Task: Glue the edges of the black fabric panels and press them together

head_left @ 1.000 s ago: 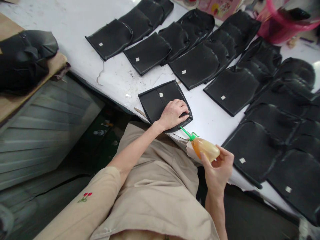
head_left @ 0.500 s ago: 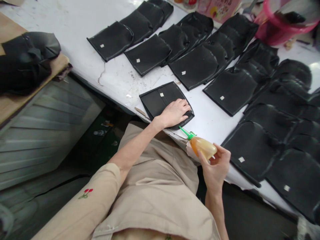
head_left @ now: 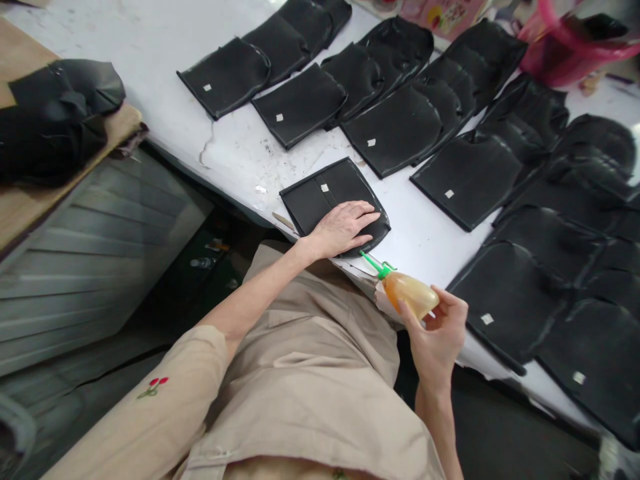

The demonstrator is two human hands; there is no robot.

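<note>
A flat black leather-like panel (head_left: 306, 205) with a small pale tag lies at the front edge of the white table. My left hand (head_left: 346, 228) rests on it, fingers stretched out over its rounded end. In my right hand (head_left: 437, 327) is a soft squeeze glue bottle (head_left: 409, 295), part filled with amber liquid, its body between thumb and fingers. The bottle is tilted, and its green nozzle points at the panel's near edge; the tip is at or very close to that edge.
Overlapping rows of similar black panels (head_left: 393, 127) cover the right and back of the white table (head_left: 150, 60). A pink basket (head_left: 550, 50) stands at the far right. More black pieces (head_left: 65, 120) lie on a wooden board at the left.
My left hand has shifted slightly left and down on the panel. The nozzle tip stays by the panel's near edge. The whole view has moved a little.
</note>
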